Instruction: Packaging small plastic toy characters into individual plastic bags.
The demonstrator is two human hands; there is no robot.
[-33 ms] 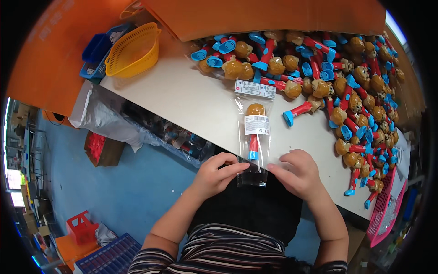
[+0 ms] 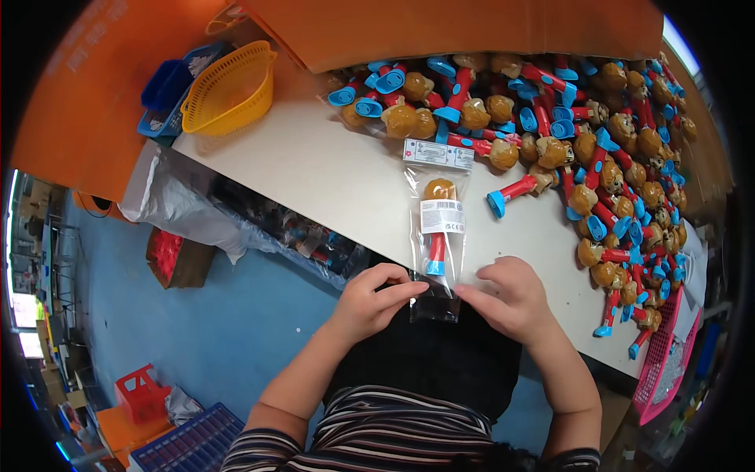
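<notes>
A clear plastic bag [image 2: 423, 177] with a printed card header lies on the table, its lower end hanging past the edge. Inside it is a toy figure [image 2: 436, 253] with a round brown head, red body and blue base; a white label covers its middle. My left hand [image 2: 379, 300] has its fingers closed at the bag's lower left edge. At the opposite edge, the tip of my right hand [image 2: 511, 299] meets the plastic, its fingers curled; those beneath are hidden. One loose toy figure [image 2: 515, 191] lies just right of the bag.
A large heap of similar toy figures [image 2: 586, 149] covers the far and right table. A yellow basket [image 2: 228, 90] stands at the far left, beside blue bins [image 2: 167, 85]. A pink basket [image 2: 661, 362] is at the right edge. An orange board [image 2: 464, 31] rises behind the heap.
My right hand has shifted slightly left, its tip now further over the bag's lower edge. The bag has moved very slightly left; my left hand has barely moved.
</notes>
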